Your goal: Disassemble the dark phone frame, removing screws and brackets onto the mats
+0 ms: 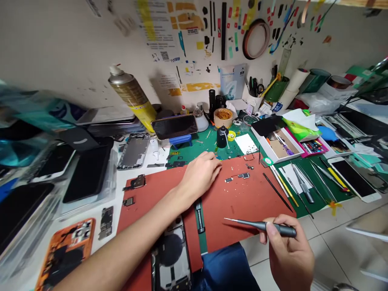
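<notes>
My right hand (287, 246) grips a dark grey precision screwdriver (279, 229) by its handle, its thin tip pointing left over the red mat (242, 202). My left hand (202, 173) reaches to the mat's far part, fingers curled down and together; whatever they hold is hidden. To its right lie small phone parts (243, 176) and several tiny screws. Under my left forearm is an opened phone body (172, 250), partly covered. A second dark screwdriver (199, 218) lies in the gap between the mat's two pieces, next to that body.
An orange phone housing (68, 250) and dark phones (87, 173) lie on the left. Behind stand a spray can (133, 95), a propped phone (174, 127) and a black bottle (222, 137). Tweezers and other tools (301, 184), parts boxes (280, 147) and a white phone (354, 178) are on the right.
</notes>
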`<state>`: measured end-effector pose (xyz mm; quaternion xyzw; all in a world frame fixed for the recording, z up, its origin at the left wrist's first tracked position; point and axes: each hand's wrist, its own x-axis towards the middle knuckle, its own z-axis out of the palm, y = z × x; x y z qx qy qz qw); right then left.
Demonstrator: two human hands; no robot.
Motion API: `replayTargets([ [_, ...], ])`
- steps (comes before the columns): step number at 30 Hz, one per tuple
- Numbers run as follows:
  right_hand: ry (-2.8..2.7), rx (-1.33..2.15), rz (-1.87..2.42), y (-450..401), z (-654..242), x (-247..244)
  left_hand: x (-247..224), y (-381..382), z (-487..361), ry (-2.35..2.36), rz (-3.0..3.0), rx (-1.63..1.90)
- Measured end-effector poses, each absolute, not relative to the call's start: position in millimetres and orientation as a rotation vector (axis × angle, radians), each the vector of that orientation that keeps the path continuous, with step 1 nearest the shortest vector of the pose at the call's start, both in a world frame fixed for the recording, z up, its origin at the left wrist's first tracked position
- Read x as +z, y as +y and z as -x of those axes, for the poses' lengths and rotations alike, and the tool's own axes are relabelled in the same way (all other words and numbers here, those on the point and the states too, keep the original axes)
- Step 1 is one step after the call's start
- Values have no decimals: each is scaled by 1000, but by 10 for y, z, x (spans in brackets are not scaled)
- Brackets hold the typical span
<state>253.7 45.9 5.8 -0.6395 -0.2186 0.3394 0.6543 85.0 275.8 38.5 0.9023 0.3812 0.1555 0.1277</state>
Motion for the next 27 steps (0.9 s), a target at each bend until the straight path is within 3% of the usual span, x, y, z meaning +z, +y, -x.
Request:
replayTargets([
  [20, -413, 764, 1386, 416, -2477, 108, 259, 2769, -946, 1019, -2732, 360],
  [27, -378, 765, 1508, 347, -2472, 176, 691, 2682, -462, 1134, -2535, 546],
])
